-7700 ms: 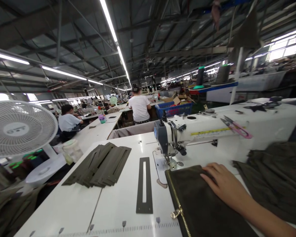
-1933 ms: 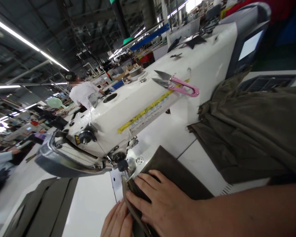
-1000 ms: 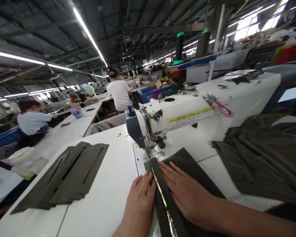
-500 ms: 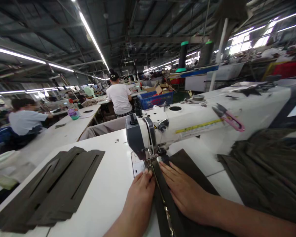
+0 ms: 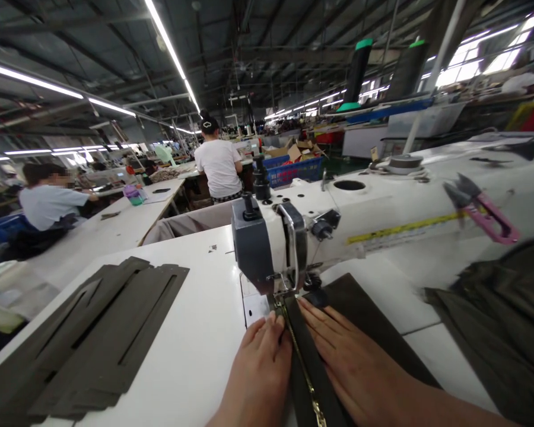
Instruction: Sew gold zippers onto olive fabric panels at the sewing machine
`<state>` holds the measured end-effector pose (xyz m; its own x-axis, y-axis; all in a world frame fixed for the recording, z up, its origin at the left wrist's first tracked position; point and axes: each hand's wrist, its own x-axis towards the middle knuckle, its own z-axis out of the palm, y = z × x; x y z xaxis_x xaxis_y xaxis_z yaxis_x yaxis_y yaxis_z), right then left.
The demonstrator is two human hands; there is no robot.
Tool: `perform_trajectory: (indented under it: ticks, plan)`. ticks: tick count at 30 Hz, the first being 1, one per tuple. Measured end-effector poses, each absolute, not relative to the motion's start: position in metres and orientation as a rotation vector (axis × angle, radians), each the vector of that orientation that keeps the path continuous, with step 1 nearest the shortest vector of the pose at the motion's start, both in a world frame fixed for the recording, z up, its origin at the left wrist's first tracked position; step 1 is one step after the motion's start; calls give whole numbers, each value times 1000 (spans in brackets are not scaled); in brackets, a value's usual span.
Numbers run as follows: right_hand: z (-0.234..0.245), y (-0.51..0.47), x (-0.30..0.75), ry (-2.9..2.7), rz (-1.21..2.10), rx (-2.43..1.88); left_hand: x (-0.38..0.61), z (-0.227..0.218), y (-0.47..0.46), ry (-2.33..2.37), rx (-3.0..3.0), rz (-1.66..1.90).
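A gold-toothed zipper (image 5: 303, 372) runs lengthwise on a dark olive fabric piece (image 5: 369, 308) under the needle area of a white sewing machine (image 5: 276, 249). My left hand (image 5: 262, 362) lies on the zipper's left side just in front of the presser foot, its fingers bent and closed on the tape edge. To the right of the teeth, my right hand (image 5: 351, 350) rests flat on the fabric with its fingers stretched towards the machine. The fabric beneath both palms is hidden.
Cut olive pieces with slits (image 5: 102, 338) are stacked at the left on the white table. More crumpled dark fabric (image 5: 502, 320) lies at the right. Pink-handled thread snips (image 5: 485, 213) rest against the machine arm. Two co-workers (image 5: 218, 166) sit farther off, near a blue crate (image 5: 296, 171).
The view has shifted closer and slightly left, so the machine appears larger and farther right. Both hands keep their places on the zipper and fabric near the presser foot.
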<state>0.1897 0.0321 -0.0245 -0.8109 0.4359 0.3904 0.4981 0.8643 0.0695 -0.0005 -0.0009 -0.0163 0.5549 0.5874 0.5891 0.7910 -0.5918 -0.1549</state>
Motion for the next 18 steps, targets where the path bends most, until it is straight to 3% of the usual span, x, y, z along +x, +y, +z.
perform_trajectory:
  ticks: [18]
  plan:
    - [-28, 37, 184, -2641, 28, -773, 0, -15, 5, -1236, -2504, -608]
